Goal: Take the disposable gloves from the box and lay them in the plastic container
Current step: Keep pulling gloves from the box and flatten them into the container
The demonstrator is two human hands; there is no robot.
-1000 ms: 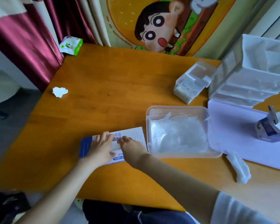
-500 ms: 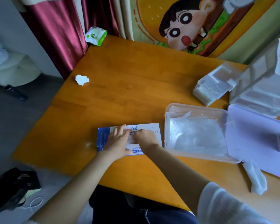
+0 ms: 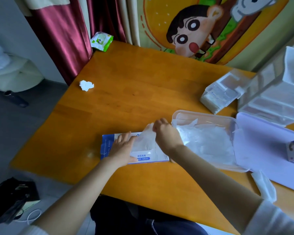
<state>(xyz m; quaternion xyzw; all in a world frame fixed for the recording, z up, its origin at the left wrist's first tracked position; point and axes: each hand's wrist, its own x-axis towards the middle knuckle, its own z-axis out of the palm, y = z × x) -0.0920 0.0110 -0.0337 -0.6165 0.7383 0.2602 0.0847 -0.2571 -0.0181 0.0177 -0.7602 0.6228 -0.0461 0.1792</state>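
box (image 3: 107, 146), lower centre of frame: "结实耐用"
blue strip (image 3: 145, 158) just below that: "加厚设计", start covered
box top edge: characters cut off, unreadable
green pack (image 3: 101, 40), upper left: print too small

left hand (image 3: 122, 148) flat on box (image 3: 107, 146) | right hand (image 3: 166, 136) pinches glove (image 3: 145, 139) | container (image 3: 232, 122) beside

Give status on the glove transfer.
Done: a pile of gloves lies in the plastic container. In hand: right hand pinches a glove partly out of the box, left hand holds the box down. Left: lay this glove in; box's remaining contents hidden.
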